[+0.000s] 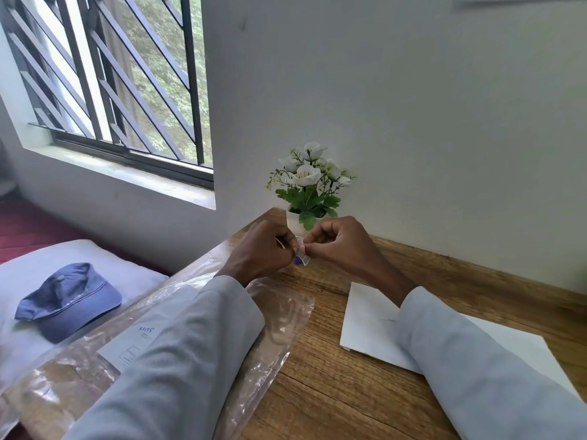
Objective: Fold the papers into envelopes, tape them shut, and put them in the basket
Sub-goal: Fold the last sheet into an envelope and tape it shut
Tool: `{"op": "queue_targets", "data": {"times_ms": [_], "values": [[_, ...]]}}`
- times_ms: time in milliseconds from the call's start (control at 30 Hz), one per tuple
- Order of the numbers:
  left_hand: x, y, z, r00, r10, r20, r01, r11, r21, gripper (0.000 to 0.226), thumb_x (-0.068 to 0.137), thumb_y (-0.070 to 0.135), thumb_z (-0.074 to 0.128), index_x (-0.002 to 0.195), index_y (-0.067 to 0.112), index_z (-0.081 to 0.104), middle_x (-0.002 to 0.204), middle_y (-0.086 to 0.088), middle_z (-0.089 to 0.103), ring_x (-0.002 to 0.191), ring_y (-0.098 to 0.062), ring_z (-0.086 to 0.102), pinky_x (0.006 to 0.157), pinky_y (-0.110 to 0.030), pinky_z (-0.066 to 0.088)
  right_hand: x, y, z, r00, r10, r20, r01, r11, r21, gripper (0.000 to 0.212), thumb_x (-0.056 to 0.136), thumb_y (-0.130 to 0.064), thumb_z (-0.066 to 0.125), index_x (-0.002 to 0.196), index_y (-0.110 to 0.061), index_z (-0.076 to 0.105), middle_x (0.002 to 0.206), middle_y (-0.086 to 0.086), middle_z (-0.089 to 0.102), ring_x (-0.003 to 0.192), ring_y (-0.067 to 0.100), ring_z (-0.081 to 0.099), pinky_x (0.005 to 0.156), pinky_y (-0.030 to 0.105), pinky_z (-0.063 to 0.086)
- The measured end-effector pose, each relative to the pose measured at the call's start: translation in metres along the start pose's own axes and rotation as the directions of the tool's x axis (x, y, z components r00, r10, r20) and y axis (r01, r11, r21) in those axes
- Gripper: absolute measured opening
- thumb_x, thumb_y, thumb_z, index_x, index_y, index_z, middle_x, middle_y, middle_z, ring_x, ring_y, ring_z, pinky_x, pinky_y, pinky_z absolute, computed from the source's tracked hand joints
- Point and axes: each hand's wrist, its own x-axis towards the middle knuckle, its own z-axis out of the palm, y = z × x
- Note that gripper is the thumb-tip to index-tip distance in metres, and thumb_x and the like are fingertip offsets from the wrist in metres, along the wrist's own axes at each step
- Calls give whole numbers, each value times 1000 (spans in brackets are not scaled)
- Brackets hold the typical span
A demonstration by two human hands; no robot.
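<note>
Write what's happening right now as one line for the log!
step: pulling tape | left hand: pinches tape | right hand: pinches tape | folded paper: on table, under right sleeve | basket: not in view

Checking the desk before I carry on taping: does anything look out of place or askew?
Nothing looks damaged or spilled. The folded white paper lies skewed to the table edge, partly under the right sleeve.

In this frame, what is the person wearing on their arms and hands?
Both arms are in long, plain pale grey sleeves, left sleeve and right sleeve, ending at the wrists. The left hand and right hand are bare: no gloves. No rings, watch or markings show.
</note>
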Motion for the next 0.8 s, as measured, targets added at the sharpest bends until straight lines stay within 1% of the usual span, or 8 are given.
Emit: {"op": "queue_targets", "data": {"times_ms": [100, 200, 300, 400, 500, 567, 667, 800], "values": [[-1, 6, 2, 1000, 8, 5, -8, 1000, 4, 7, 73, 10, 73, 71, 17, 74, 70, 10, 69, 64, -4, 63, 60, -23, 54, -5, 1, -5, 1000, 4, 12, -3, 1000, -29, 6, 75, -8, 79, 81, -8, 76, 71, 3, 73, 61, 9, 64, 59, 19, 51], [-3, 12, 3, 1000, 14, -2, -14, 1000, -24, 7, 76, 13, 75, 76, 19, 74, 74, 10, 70, 66, -3, 64, 57, -9, 46, -12, -5, -12, 999, 45, 0, -45, 998, -47, 9, 72, -3, 78, 76, -10, 74, 66, -2, 69, 56, 5, 61, 56, 17, 47], [-3, 19, 3, 999, 0, -39, -6, 986, -170, 13, 79, 8, 74, 91, 15, 73, 79, 3, 71, 68, -9, 66, 58, -14, 50, -20, -11, -27, 993, 106, -58, -107, 994, -13, 10, 72, -7, 79, 75, -12, 72, 67, -2, 69, 59, 6, 61, 55, 19, 48], [-3, 24, 3, 999, 8, -50, -21, 964, -267, 19, 81, -1, 69, 97, 8, 70, 77, -4, 72, 64, -12, 68, 56, -19, 52, -38, -18, -53, 973, 210, -90, -193, 966, 170, 13, 75, -1, 77, 75, -10, 68, 77, 13, 72, 66, 16, 66, 54, 23, 50], [-3, 30, 4, 998, 51, -47, -61, 969, -238, 18, 81, -1, 70, 95, 9, 72, 74, 4, 70, 60, -2, 64, 60, -20, 53, -67, -22, -84, 944, 320, -83, -264, 881, 394, 13, 78, 3, 75, 79, -5, 64, 76, 16, 69, 59, 14, 64, 48, 20, 49], [-4, 35, 5, 996, 79, -39, -85, 974, -209, 17, 81, 3, 71, 93, 14, 73, 76, 6, 70, 61, 1, 63, 62, -20, 51, -87, -22, -102, 919, 385, -84, -304, 829, 468, 14, 78, 1, 76, 80, -7, 64, 81, 18, 72, 66, 17, 68, 55, 25, 53], [-1, 47, 11, 989, 136, 52, -130, 987, -99, 12, 82, 14, 73, 91, 22, 72, 79, 9, 68, 63, 2, 60, 59, -11, 44, -121, -14, -129, 879, 464, -108, -344, 775, 530, 17, 77, -1, 78, 79, -11, 64, 85, 17, 75, 70, 18, 71, 60, 28, 55], [0, 70, 21, 922, 239, 304, -273, 959, 73, 14, 84, 18, 72, 87, 31, 70, 77, 16, 66, 68, 1, 61, 60, -9, 41, -160, -1, -152, 824, 545, -158, -390, 745, 541, 18, 76, -3, 79, 80, -13, 65, 84, 14, 75, 67, 15, 70, 57, 26, 53]]}}
